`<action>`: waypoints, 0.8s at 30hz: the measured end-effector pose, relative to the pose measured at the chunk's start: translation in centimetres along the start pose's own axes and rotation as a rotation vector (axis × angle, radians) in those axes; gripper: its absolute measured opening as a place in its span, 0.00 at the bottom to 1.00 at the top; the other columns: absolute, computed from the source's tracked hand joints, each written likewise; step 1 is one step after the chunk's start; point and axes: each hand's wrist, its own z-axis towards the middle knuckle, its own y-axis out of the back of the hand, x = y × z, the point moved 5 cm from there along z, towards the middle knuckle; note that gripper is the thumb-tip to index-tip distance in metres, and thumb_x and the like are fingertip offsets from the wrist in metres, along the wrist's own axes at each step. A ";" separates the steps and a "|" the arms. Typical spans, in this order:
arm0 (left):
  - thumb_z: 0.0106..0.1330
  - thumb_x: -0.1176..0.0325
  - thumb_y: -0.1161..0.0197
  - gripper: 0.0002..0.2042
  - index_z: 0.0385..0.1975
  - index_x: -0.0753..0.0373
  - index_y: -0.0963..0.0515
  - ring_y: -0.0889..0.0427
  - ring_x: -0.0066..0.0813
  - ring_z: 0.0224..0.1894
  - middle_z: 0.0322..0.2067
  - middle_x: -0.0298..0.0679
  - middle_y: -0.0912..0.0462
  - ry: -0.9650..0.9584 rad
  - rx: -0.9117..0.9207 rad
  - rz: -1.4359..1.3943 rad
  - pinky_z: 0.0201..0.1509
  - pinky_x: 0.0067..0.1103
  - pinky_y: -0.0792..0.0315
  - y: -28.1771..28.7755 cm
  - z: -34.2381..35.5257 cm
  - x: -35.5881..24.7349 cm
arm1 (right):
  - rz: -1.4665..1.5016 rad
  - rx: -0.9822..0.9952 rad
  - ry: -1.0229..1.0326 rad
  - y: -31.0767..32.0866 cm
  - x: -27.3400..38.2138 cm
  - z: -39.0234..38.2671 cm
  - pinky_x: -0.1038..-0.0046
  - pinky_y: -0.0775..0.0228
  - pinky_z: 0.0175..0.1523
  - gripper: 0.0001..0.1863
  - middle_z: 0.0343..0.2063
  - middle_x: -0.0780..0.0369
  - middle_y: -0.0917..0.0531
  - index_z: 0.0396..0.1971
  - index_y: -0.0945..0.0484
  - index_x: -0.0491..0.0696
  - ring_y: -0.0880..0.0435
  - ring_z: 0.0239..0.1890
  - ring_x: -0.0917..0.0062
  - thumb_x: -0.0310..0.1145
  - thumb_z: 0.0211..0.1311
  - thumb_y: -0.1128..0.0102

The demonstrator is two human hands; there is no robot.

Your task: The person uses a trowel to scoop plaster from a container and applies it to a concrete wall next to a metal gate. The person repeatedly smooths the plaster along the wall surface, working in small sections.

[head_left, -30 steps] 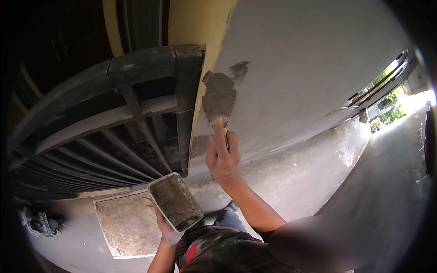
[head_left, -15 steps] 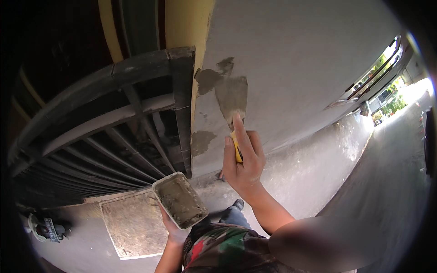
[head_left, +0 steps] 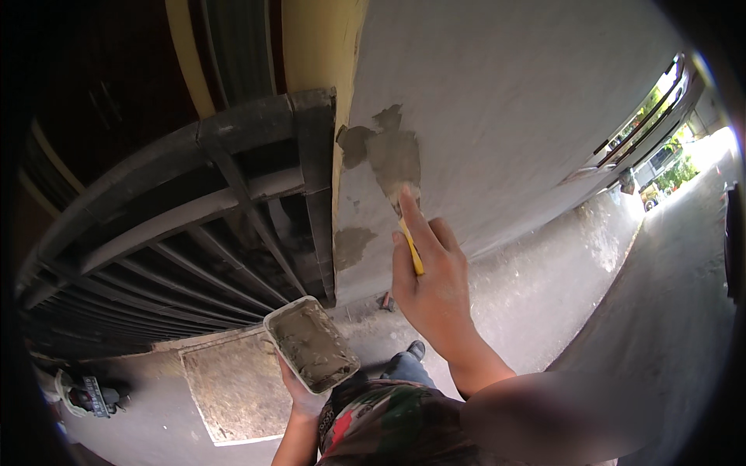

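Note:
My right hand is closed round the yellow handle of a putty knife, the index finger stretched along its blade. The wide blade lies against the pale grey wall, over or beside a dark wet patch of mortar. A lower mortar patch sits near the wall's left edge. Low in front of my body, my left hand holds a pale rectangular tub from beneath and its side. Grey-brown mortar coats the inside of the tub.
Left of the wall stands a dark metal gate with bars. A worn, stained board or slab lies on the ground. Farther left is a parked vehicle with a plate. A small reddish object lies at the wall's foot.
My right hand has shifted slightly right and its wrist has turned, tilting the knife handle. The blade remains against the wall. My left hand still holds the tub.

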 end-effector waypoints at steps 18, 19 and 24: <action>0.82 0.28 0.61 0.43 0.84 0.57 0.41 0.21 0.46 0.70 0.75 0.49 0.27 0.050 -0.013 0.009 0.71 0.41 0.23 0.3 0.8 0.8 | 0.065 -0.284 0.222 -3.8 -0.1 1.0 0.70 0.27 0.35 0.34 0.32 0.58 0.25 0.77 0.26 0.45 0.24 0.29 0.70 0.18 0.71 0.36; 0.82 0.28 0.61 0.43 0.84 0.57 0.41 0.20 0.45 0.70 0.76 0.50 0.27 0.052 -0.018 0.002 0.71 0.40 0.22 0.5 0.6 1.0 | 0.044 -0.292 0.237 -4.6 -0.6 1.0 0.69 0.26 0.34 0.36 0.33 0.59 0.26 0.79 0.28 0.48 0.24 0.29 0.70 0.18 0.72 0.35; 0.82 0.28 0.61 0.43 0.84 0.57 0.41 0.20 0.44 0.69 0.76 0.51 0.28 0.030 -0.020 0.024 0.70 0.39 0.21 1.0 0.4 1.1 | 0.032 -0.289 0.236 -6.8 -2.0 0.7 0.69 0.26 0.32 0.37 0.34 0.59 0.26 0.80 0.29 0.49 0.24 0.28 0.70 0.19 0.72 0.36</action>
